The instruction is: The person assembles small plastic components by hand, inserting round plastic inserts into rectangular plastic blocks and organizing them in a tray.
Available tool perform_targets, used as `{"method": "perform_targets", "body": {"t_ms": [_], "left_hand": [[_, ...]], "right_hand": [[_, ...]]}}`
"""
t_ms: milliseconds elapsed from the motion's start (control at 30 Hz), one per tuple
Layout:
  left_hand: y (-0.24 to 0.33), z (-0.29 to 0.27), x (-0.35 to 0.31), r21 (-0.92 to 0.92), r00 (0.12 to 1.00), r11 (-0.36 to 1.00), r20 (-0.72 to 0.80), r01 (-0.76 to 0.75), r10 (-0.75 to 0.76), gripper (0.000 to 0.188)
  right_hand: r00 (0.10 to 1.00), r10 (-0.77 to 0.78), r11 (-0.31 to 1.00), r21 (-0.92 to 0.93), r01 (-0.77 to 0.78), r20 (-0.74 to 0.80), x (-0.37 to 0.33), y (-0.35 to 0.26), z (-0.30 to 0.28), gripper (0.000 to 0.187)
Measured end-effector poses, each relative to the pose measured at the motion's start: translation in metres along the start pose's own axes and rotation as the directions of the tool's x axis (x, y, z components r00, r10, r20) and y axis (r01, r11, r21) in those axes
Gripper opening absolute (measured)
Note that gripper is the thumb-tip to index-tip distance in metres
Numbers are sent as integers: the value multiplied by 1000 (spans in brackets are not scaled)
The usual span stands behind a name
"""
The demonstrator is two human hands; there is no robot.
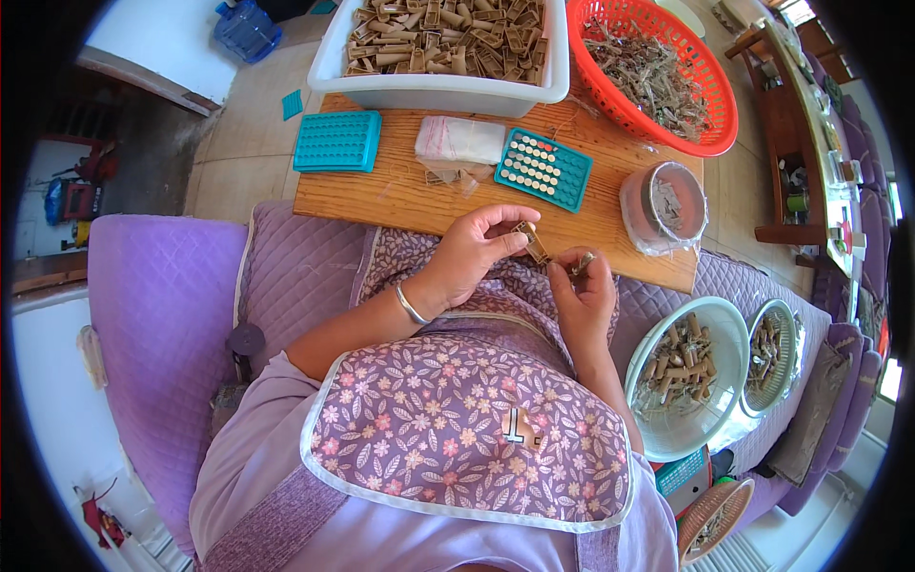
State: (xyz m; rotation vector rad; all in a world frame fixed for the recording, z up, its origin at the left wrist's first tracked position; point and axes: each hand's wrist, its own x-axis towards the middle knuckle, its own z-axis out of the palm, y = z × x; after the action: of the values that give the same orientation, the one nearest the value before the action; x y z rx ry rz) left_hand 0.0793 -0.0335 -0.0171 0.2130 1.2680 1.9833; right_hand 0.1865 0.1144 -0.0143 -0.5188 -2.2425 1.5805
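Note:
Above my lap, at the table's near edge, my left hand [477, 253] pinches a small tan plastic casing [532, 240] between thumb and fingers. The casing is open on one side and tilted down toward the right. My right hand [584, 296] is closed close by, its thumb and finger at the casing's lower end. A small dull metallic piece [582, 263] shows between its fingers; its kind cannot be made out. Just beyond the hands lies a teal tray [574, 181] with rows of round silvery pieces [530, 164] in part of its holes.
On the wooden table [400, 205] stand a white tub [443, 95] of tan casings, a teal tray stack [335, 141], a white packet [459, 140] and a plastic-lined round container [664, 208]. A red basket [720, 119] holds metallic parts. Bowls [739, 353] of parts sit right on the sofa.

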Motion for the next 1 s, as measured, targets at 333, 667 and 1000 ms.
{"method": "perform_targets", "body": {"t_ms": [333,667,1000], "left_hand": [[-3,-3,2,94,1000,996,9,-9,8,30],[1,1,4,-62,998,997,-37,45,-47,27],[-7,-11,11,-184,995,981,-56,69,-80,29]], "right_hand": [[998,46,997,60,-44,-33,0,5,2,15],[923,-375,889,-248,385,86,11,2,2,22],[919,-216,946,-160,280,331,21,7,7,45]]}}
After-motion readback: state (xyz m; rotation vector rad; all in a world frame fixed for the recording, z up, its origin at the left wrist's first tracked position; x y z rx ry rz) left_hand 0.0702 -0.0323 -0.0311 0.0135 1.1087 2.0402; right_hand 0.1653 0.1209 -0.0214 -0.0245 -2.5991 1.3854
